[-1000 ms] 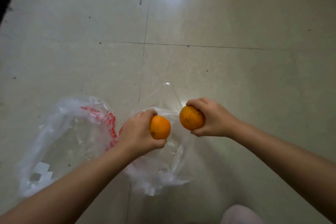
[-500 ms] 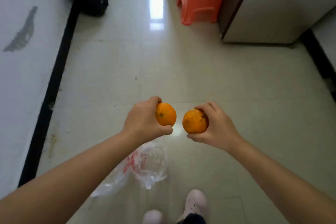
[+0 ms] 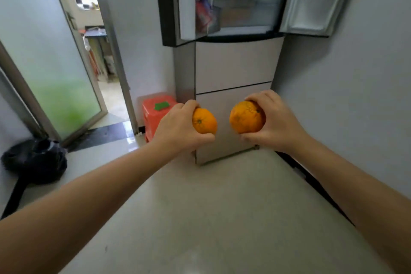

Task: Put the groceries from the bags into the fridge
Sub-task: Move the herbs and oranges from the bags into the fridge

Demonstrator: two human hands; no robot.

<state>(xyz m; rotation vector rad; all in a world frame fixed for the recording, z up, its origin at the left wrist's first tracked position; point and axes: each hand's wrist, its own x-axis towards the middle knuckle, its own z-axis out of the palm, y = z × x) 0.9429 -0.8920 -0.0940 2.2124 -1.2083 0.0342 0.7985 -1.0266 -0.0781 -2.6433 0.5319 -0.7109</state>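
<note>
oranges carried toward the open fridge

the left hand (image 3: 178, 124) grasps a smooth round orange (image 3: 204, 120); the right hand (image 3: 277, 121) grasps a larger, dimpled orange (image 3: 246, 117). both fruits sit at the fingertips, held out ahead, likely for shelving in the grey double-door fridge (image 3: 233, 62), whose upper doors stand open.

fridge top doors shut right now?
No. Both upper doors of the fridge stand swung open, showing shelves inside, while the left hand and right hand each hold an orange.
</note>
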